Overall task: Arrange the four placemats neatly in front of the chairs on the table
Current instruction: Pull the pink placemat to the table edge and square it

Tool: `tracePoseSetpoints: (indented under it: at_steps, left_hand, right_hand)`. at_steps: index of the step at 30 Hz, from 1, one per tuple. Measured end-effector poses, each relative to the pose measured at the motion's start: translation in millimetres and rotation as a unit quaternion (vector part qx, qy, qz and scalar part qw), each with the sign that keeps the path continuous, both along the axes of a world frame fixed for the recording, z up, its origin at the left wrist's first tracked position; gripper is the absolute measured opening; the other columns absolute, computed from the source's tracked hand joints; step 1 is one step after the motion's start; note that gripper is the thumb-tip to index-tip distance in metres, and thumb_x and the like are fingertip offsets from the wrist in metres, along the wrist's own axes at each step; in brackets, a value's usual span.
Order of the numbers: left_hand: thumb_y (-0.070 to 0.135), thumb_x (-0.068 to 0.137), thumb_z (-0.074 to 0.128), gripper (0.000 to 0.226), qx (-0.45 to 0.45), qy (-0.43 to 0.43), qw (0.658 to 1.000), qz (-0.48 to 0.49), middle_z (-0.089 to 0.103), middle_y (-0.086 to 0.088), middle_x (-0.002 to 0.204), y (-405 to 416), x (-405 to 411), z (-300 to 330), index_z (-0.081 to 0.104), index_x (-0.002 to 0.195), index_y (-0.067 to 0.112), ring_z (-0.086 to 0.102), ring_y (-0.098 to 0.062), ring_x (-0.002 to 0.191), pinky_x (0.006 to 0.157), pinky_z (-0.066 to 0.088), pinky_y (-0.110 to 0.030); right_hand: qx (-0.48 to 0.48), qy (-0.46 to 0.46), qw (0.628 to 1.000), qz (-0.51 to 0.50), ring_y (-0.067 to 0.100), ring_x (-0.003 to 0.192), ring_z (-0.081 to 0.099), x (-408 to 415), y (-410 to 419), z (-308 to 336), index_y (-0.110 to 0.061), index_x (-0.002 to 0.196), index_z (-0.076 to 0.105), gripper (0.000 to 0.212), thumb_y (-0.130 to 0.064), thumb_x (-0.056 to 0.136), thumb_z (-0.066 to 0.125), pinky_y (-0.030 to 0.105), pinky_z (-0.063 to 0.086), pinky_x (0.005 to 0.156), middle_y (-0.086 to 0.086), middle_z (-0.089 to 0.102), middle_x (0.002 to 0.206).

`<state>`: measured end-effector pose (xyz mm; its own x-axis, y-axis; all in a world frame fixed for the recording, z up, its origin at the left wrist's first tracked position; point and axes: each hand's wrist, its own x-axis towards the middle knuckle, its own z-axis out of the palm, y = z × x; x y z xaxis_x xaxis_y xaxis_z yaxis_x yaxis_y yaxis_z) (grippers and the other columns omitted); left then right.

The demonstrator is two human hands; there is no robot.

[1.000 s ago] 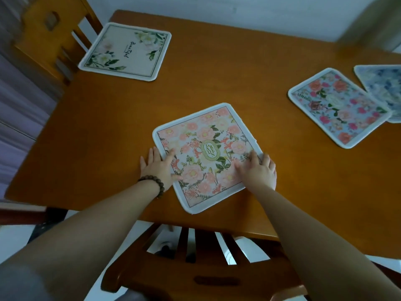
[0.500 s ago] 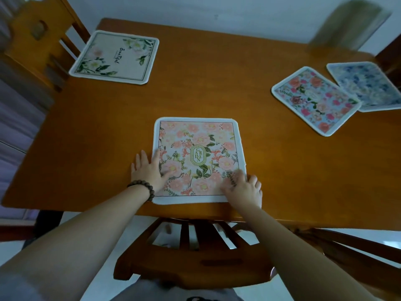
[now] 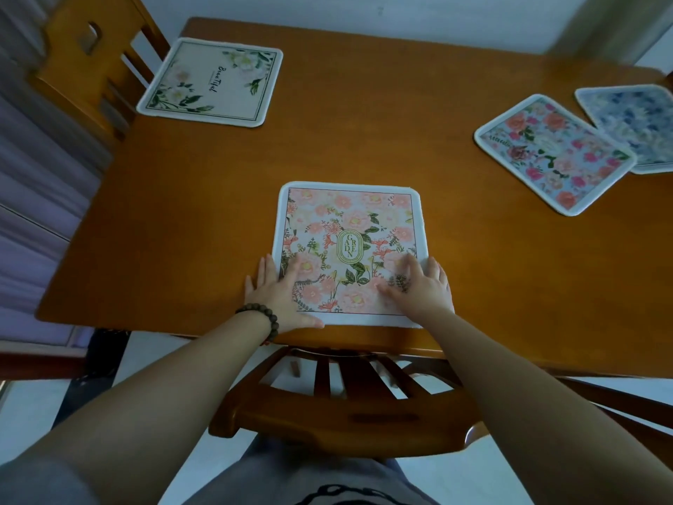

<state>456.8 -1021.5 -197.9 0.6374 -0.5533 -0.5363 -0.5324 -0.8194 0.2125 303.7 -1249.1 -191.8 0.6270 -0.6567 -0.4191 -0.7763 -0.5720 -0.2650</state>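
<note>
A pink floral placemat (image 3: 349,227) lies square to the near edge of the wooden table (image 3: 364,122), in front of the near chair (image 3: 342,406). My left hand (image 3: 280,297) presses flat on its lower left corner, fingers straight. My right hand (image 3: 418,286) presses flat on its lower right corner. A white placemat with green leaves (image 3: 213,82) lies at the far left by a chair (image 3: 83,67). At the right, a blue placemat with red roses (image 3: 553,153) lies askew and overlaps a blue floral placemat (image 3: 633,122).
A curtain (image 3: 32,184) hangs at the left. A pale wall runs behind the table. White floor shows below the near chair.
The pink placemat has turned from a diagonal lie to square with the table edge and slid nearer. Both hands stayed on its lower corners.
</note>
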Motion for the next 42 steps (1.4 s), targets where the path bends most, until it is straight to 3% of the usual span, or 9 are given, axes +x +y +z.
tracePoseSetpoints:
  at_steps: [3,7,13,17,21,24,28,42]
  left_hand:
    - [0.091,0.038,0.061,0.144,0.028,-0.007,0.998,-0.062,-0.033,-0.017,0.15,-5,-7,-1,-0.029,0.14,0.044,-0.03,-0.03,0.138,0.113,-0.006,-0.054]
    - [0.087,0.037,0.067,0.144,0.055,-0.007,0.994,-0.093,-0.038,-0.023,0.145,-12,-16,-2,-0.03,0.137,0.047,-0.034,-0.04,0.134,0.109,-0.008,-0.06]
    - [0.085,0.041,0.068,0.141,0.069,-0.033,0.994,-0.076,-0.029,-0.026,0.15,-9,-23,-3,-0.022,0.142,0.044,-0.024,-0.043,0.138,0.108,0.001,-0.066]
    - [0.086,0.043,0.066,0.138,0.059,-0.053,0.995,-0.065,-0.022,-0.025,0.153,-2,-29,-6,-0.019,0.142,0.043,-0.017,-0.041,0.141,0.11,0.005,-0.063]
    - [0.085,0.043,0.067,0.142,0.058,-0.052,0.995,-0.057,-0.028,-0.023,0.151,7,-28,-10,-0.025,0.141,0.041,-0.021,-0.041,0.14,0.11,0.003,-0.062]
    - [0.086,0.041,0.067,0.144,0.059,-0.049,0.995,-0.056,-0.031,-0.021,0.15,8,-28,-11,-0.03,0.139,0.042,-0.023,-0.039,0.14,0.11,0.001,-0.062]
    - [0.086,0.041,0.067,0.143,0.05,-0.053,0.996,-0.054,-0.028,-0.018,0.152,8,-29,-12,-0.029,0.139,0.043,-0.022,-0.038,0.14,0.11,0.001,-0.061]
    - [0.082,0.04,0.071,0.14,0.066,-0.065,0.995,-0.042,-0.019,-0.02,0.155,6,-32,-6,-0.014,0.145,0.042,-0.016,-0.036,0.143,0.111,0.008,-0.061]
  right_hand:
    - [0.019,-0.002,0.999,-0.027,0.034,0.145,-0.003,-13,-2,4,-0.035,0.148,0.014,0.101,-0.09,0.067,0.04,0.05,0.01,0.116,0.015,0.001,0.159]
    - [0.044,0.039,0.998,-0.003,0.034,0.144,-0.017,-27,-3,10,-0.04,0.149,-0.001,0.126,-0.1,0.046,0.038,0.051,-0.002,0.114,0.017,-0.016,0.157]
    - [0.077,0.05,0.995,0.034,0.036,0.141,-0.024,-34,6,12,-0.05,0.143,-0.01,0.143,-0.103,0.017,0.032,0.056,-0.006,0.113,0.017,-0.027,0.154]
    - [0.076,0.05,0.995,0.05,0.035,0.141,-0.025,-42,5,12,-0.051,0.144,-0.011,0.134,-0.092,0.036,0.057,0.055,-0.006,0.113,0.012,-0.027,0.155]
    - [0.045,0.09,0.993,0.058,0.039,0.138,-0.027,-57,14,9,-0.047,0.141,-0.026,0.142,-0.08,0.044,0.072,0.054,-0.005,0.112,0.016,-0.035,0.151]
    - [0.015,0.109,0.991,0.075,0.042,0.138,-0.026,-61,26,6,-0.043,0.142,-0.028,0.143,-0.075,0.048,0.075,0.054,-0.004,0.113,0.02,-0.032,0.151]
    - [0.007,0.079,0.995,0.059,0.044,0.14,-0.02,-58,31,6,-0.044,0.146,-0.016,0.132,-0.069,0.055,0.077,0.056,0.0,0.113,0.018,-0.023,0.155]
    - [0.0,0.084,0.995,0.054,0.042,0.142,-0.015,-58,33,7,-0.046,0.147,-0.007,0.121,-0.061,0.063,0.078,0.061,0.005,0.113,0.013,-0.018,0.157]
